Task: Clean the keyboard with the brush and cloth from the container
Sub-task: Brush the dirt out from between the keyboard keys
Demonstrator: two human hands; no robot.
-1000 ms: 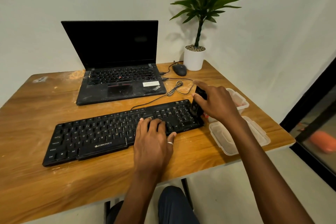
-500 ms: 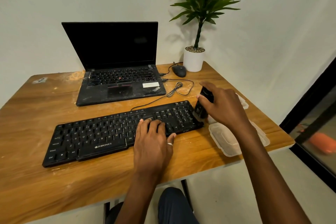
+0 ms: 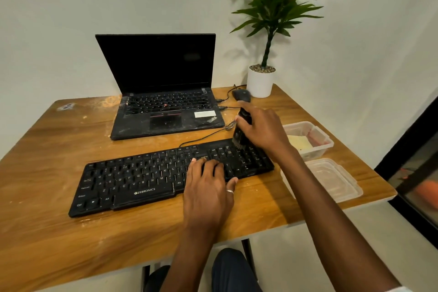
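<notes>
A black keyboard [image 3: 142, 180] lies across the middle of the wooden table [image 3: 47, 232]. My left hand [image 3: 208, 187] rests flat on its right-centre keys, fingers straight. My right hand [image 3: 263, 130] grips a black brush [image 3: 240, 133] upright, with its bristles down on the far right keys near the back edge. To the right stands the clear plastic container [image 3: 320, 147] with a pale yellow cloth [image 3: 299, 142] folded inside it. The container's lid [image 3: 331, 179] lies on the table just in front of it.
An open black laptop [image 3: 166, 111] sits behind the keyboard. A black mouse [image 3: 240, 95] and a potted plant in a white pot [image 3: 259, 83] stand at the back right corner. A cable [image 3: 203, 136] runs from keyboard to laptop. The table's right edge is close to the lid.
My right hand has carried the brush from the keyboard's right end, leftward and back, onto the far right keys. My left hand has stayed in place.
</notes>
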